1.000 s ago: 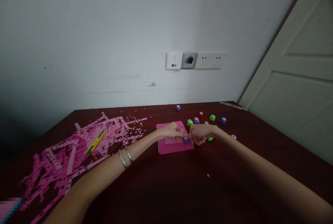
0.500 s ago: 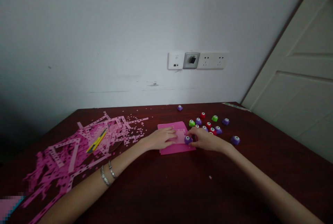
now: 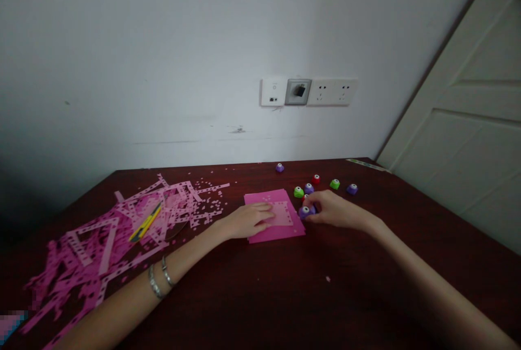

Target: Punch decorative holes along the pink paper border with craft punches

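My left hand lies with its fingers stretched out over a small light pink card, pressing it onto a larger stack of darker pink paper. Small punched holes run along the top and right edges of the light card. Just right of the stack, my right hand has thumb and fingers closed around a purple craft punch. Close by stand a green punch, another purple punch and a red punch. More punches are partly hidden behind my right hand.
Pink paper strips with punched edges pile up on the left, a yellow utility knife on top. Tiny paper bits scatter beside them. A lone purple punch stands near the wall; a patterned strip lies at the back right.
My right hand has moved right with the purple punch, off the light pink card to the stack's right edge. The card's right edge with its holes now shows. My left hand stays on the paper.
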The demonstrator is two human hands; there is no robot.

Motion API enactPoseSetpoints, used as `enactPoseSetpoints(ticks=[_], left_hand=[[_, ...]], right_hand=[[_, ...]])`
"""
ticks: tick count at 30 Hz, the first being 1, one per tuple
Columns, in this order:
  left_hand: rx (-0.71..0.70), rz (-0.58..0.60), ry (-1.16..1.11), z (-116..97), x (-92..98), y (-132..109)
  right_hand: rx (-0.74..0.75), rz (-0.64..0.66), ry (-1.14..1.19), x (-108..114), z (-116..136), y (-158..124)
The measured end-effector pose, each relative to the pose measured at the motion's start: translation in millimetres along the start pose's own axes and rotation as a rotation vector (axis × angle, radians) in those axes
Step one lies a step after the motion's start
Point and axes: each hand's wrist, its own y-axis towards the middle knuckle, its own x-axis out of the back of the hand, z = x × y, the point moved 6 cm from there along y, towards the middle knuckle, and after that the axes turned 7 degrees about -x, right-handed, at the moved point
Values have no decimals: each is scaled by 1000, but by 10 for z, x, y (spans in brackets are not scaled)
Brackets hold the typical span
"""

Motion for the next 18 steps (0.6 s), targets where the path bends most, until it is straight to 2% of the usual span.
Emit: enactPoseSetpoints(ticks=[3,6,8,11,13,18], left_hand=[[7,-18,-3,3,6,-1],[30,-61,15,33,12,0],[60,-96,44,72,14,2],[116,-142,87,149,12,6],[139,-156,102,189,7,8],[139,-143,142,207,10,19]], right_hand=[[-92,-78,-54,296,-276,-46],[-259,-206,-103,578,-743,-96],[-368,-243,-149,678,-1086,-132],[-468,-193,-142,666,-1517,-162],[-517,-182,-141,624,-1713,-172],[-616,-104,-115,446,-1929,-161]])
